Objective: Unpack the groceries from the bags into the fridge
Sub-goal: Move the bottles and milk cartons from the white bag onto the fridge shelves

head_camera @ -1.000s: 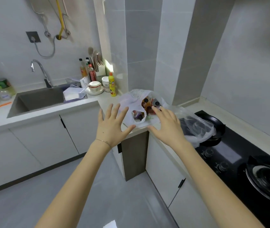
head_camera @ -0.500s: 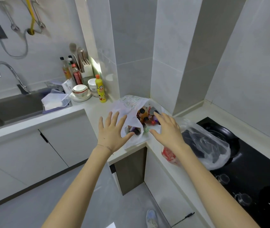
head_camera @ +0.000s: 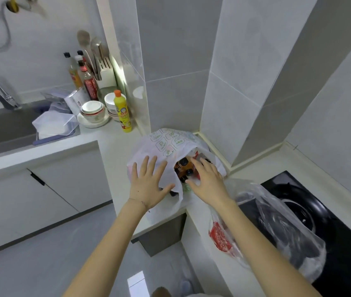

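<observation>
A white plastic bag with green print [head_camera: 168, 142] stands in the counter corner, its mouth gaping towards me. Inside I see dark-capped bottles [head_camera: 184, 166] and some red packaging. My left hand [head_camera: 148, 185] lies with spread, straight fingers against the bag's left side. My right hand [head_camera: 207, 179] reaches into the bag's mouth, fingers extended over the bottles; it holds nothing that I can see. A second, clear bag with red print [head_camera: 277, 228] lies slumped on the counter to the right, under my right forearm. No fridge is in sight.
A black gas hob [head_camera: 345, 243] with a dark pan [head_camera: 305, 213] lies at the right. A yellow bottle [head_camera: 122, 111], bowls [head_camera: 93, 111], sauce bottles [head_camera: 88, 80] and a knife block stand at the back left, beside the sink [head_camera: 3, 129]. Grey floor lies below.
I have stepped closer and the view has tilted down. Both hands have come up to the white bag, the right one moving into its mouth.
</observation>
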### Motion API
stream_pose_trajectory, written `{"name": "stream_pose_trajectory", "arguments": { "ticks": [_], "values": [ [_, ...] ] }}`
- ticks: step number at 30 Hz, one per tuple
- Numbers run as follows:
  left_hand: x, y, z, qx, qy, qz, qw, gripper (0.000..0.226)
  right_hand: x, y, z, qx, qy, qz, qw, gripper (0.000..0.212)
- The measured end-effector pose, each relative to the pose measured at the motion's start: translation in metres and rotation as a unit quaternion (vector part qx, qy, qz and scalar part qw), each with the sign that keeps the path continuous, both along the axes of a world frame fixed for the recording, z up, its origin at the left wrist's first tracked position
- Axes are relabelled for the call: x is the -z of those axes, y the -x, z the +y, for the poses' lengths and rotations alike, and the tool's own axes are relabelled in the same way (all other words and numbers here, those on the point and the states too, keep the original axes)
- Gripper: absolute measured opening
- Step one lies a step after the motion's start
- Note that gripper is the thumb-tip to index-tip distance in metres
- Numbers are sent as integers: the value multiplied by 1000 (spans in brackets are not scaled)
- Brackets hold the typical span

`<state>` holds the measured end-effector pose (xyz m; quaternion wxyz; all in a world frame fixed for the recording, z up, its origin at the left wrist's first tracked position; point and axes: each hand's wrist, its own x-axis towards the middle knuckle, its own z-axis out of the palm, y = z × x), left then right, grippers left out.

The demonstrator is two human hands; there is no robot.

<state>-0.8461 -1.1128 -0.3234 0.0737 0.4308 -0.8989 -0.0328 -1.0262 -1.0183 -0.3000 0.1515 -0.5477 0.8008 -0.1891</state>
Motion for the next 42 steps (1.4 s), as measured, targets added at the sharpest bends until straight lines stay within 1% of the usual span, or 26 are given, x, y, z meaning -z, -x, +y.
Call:
{"name": "stream_pose_trajectory", "arguments": {
  "ticks": [4,6,9,15,18,21,24,26,30,33,36,38,40,42],
  "values": [
    [17,21,-13,21,-26,-15,999,89,17,0,-9,23,-13,-22,999,70],
    [26,30,-15,31,-37,-4,999,87,24,-3,-17,39,-4,-38,998,69],
    [42,39,-19,71,-38,-6,997,83,29,-6,-28,64,6,-67,996,68],
    [46,36,-39,114,-44,-32,992,81,41,0,-36,97,17,-75,992,64],
    [48,37,-41,149,-39,-71,985,71,50,-1,-45,117,16,-95,988,62],
    [58,38,-41,162,-19,-105,981,75,55,-6,-59,125,24,-134,983,56],
    [57,37,-46,161,-57,-176,969,67,59,-8,-74,133,24,-152,979,45],
    [53,35,-49,156,-67,-189,967,63,61,-8,-82,144,22,-167,975,38],
    [50,28,-56,155,-78,-173,969,64,64,-7,-91,172,28,-193,966,30],
    [50,28,-63,163,-78,-88,979,77,64,-7,-94,197,52,-232,951,29],
    [47,36,-71,162,-64,-15,985,64,61,-6,-95,214,70,-266,938,21],
    [43,44,-76,155,-62,17,986,60,60,-5,-93,216,72,-277,934,13],
    [43,51,-81,172,-63,40,982,65,61,-5,-89,222,88,-288,928,10],
    [45,59,-85,214,-60,44,974,75,64,-6,-83,223,103,-297,923,12]
  ]
}}
